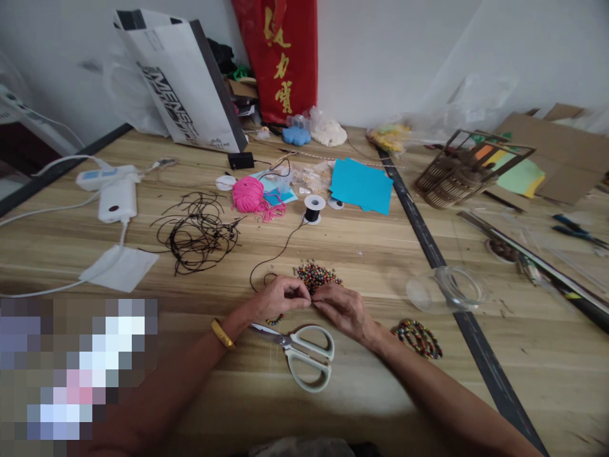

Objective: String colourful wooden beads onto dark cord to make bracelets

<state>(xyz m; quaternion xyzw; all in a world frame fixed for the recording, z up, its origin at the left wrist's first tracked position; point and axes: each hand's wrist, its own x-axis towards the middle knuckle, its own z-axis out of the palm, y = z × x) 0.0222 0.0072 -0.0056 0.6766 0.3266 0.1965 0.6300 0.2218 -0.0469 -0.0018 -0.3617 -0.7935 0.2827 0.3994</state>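
The left hand (278, 298) and the right hand (346, 310) come close together over the wooden table (380, 393). On each hand, the thumb and first finger are pinched almost closed. Their tips meet at a tiny dark bit (313, 301), too small to tell if it is a bead or the end of a cord. A gold bangle (222, 334) is on the left wrist.

A heap of little beads (318, 277) in many colors lies just on the far side of the hands. A short row of strung beads (275, 319) shows on the near side of the left hand. A thin black cord (280, 254) runs from a white spool (313, 209), far from the hands, down to near the left hand.

Scissors with pale handles (309, 358) lie on the near side of the hands, with the blades pointing left. Some bead loops (419, 338) lie in a pile on the right, next to the right arm. Far to the left is a messy tangle of black string (197, 233). Past it, to the right, sits a ball of pink yarn (248, 194), and farther right lies bright blue paper (361, 186).
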